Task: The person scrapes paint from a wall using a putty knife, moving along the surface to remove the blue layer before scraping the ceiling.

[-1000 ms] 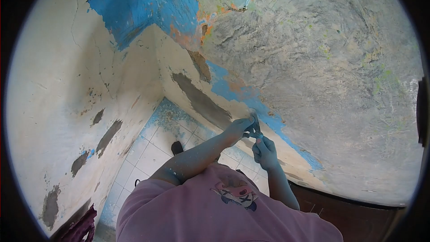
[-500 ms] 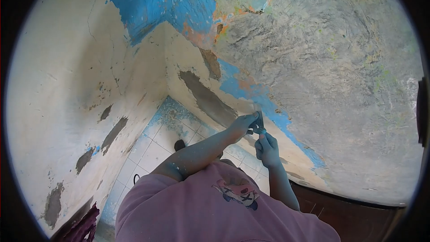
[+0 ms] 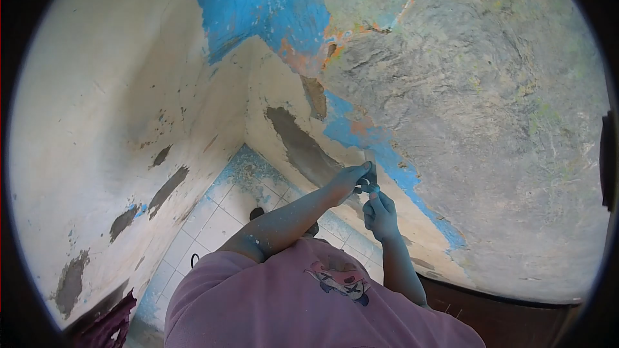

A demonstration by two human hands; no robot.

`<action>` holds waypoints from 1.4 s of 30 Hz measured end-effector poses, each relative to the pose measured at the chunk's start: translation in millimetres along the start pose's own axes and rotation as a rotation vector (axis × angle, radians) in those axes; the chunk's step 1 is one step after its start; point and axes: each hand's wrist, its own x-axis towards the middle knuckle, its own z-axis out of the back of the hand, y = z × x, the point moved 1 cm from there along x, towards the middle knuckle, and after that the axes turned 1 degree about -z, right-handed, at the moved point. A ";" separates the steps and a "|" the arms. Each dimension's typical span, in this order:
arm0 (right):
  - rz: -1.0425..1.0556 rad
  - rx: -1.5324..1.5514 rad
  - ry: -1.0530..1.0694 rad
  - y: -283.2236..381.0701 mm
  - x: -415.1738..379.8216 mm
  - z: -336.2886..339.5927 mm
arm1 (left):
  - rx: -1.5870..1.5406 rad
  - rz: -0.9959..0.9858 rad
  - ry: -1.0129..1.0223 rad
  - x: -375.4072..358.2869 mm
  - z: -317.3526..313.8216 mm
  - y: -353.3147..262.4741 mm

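My right hand (image 3: 380, 216) is closed around the handle of a scraper (image 3: 371, 173), whose flat blade points up at the wall. Above it, my left hand (image 3: 350, 182) pinches the scraper near its blade, thumb on top. The blade's tip meets or nearly meets the wall where cream paint borders a blue strip (image 3: 403, 174); exact contact is hard to make out. Both hands and forearms carry pale dust. Just left of the hands lies a bare grey patch (image 3: 300, 145) in the cream paint.
Rough grey plaster (image 3: 451, 109) spreads over the right wall. The left wall (image 3: 97, 122) is cream with several chipped patches. White floor tiles (image 3: 213, 225) are sprinkled with blue flakes toward the corner. Dark brown furniture (image 3: 496, 316) stands at lower right, and purple cloth (image 3: 106, 325) hangs lower left.
The view has tilted slightly, so the walls appear shifted a little right and down. My hands stay on the scraper in nearly the same place.
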 end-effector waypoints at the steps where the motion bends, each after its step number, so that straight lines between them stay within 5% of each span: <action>1: -0.004 -0.006 0.010 -0.7 -1.6 2.2 | 0.005 0.002 -0.003 -2.5 -1.8 -2.7; 42: 0.001 -0.031 0.004 4.1 12.1 -4.1 | -0.221 0.011 0.032 -5.6 5.1 3.5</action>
